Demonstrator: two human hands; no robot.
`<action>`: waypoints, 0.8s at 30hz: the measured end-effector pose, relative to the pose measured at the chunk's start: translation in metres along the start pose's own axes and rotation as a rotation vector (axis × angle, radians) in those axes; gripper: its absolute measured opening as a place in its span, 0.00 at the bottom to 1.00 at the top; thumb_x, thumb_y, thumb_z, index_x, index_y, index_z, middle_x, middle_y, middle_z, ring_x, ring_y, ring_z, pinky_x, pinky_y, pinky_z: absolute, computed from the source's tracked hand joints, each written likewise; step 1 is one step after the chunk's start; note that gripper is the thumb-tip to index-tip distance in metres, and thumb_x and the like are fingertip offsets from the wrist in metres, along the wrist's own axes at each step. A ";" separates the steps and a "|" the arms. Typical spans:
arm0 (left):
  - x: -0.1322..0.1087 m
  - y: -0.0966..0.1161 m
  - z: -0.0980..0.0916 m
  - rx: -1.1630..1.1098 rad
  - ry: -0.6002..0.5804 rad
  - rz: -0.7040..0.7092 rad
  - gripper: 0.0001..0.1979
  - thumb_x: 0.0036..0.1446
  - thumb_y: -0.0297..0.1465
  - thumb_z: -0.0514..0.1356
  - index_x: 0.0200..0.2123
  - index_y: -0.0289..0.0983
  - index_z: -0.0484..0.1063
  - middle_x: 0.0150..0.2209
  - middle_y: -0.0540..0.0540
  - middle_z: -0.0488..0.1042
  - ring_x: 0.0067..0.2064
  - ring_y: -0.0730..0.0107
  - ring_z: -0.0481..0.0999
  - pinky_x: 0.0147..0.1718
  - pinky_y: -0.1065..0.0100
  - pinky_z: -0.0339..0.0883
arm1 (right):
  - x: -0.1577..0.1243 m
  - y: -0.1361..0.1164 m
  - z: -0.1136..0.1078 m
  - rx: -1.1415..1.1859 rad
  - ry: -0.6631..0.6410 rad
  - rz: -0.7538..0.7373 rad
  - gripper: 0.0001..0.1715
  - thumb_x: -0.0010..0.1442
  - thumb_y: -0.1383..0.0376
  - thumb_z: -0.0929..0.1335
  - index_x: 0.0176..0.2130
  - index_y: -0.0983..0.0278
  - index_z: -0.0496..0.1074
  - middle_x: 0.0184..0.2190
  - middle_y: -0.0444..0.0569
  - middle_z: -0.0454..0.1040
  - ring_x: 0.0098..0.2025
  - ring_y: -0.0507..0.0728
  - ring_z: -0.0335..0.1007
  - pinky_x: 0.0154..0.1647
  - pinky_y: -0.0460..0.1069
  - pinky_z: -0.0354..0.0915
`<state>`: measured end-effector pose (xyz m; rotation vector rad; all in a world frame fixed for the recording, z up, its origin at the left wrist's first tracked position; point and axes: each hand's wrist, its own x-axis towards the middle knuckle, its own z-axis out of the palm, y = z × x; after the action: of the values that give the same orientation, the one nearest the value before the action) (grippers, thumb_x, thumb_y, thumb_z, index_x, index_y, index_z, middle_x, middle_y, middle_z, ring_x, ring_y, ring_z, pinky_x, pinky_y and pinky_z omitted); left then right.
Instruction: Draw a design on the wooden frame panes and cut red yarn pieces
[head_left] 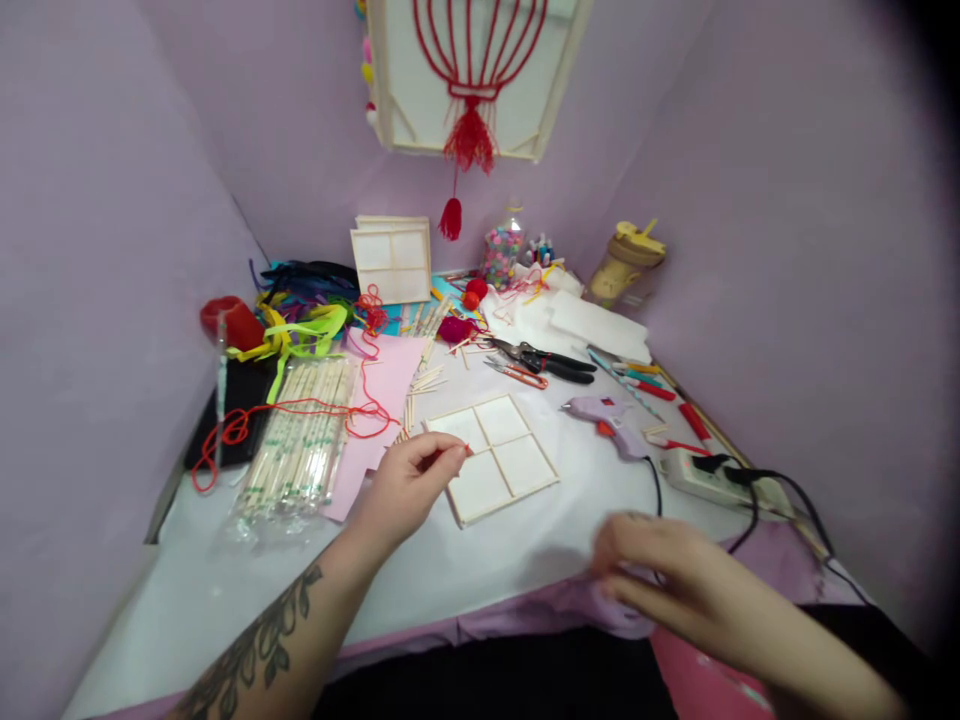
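Observation:
My left hand (411, 487) is closed in a pinch on the end of a red string (300, 405) at the left edge of a white square panel (491, 457) framed and crossed by wooden sticks. The string trails left over a pack of wooden sticks (298, 445) to a loose tangle. My right hand (660, 570) hovers at the table's near edge, blurred by motion, fingers pointing left; nothing shows in it. A purple glue gun (611, 420) lies right of the panel.
Scissors (551, 362) and small red snips (517, 373) lie behind the panel. A power strip (712, 478) with black cords sits at the right. A second stick panel (391, 258), coloured ribbons (300, 320), a bead jar (502, 255) and a hanging lantern panel (469, 75) stand at the back.

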<state>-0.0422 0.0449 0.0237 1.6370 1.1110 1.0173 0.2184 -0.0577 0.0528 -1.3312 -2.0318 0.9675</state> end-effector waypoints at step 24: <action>-0.009 -0.008 -0.004 0.526 0.193 0.215 0.20 0.60 0.32 0.61 0.55 0.39 0.67 0.50 0.41 0.72 0.33 0.73 0.74 0.32 0.69 0.71 | 0.132 0.005 0.043 -0.292 0.260 -0.393 0.07 0.65 0.71 0.63 0.36 0.63 0.69 0.30 0.50 0.72 0.34 0.55 0.67 0.34 0.49 0.66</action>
<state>-0.0499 0.0390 0.0155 2.1453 1.4414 1.0968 0.1391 0.0532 0.0281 -1.0662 -2.1681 0.3168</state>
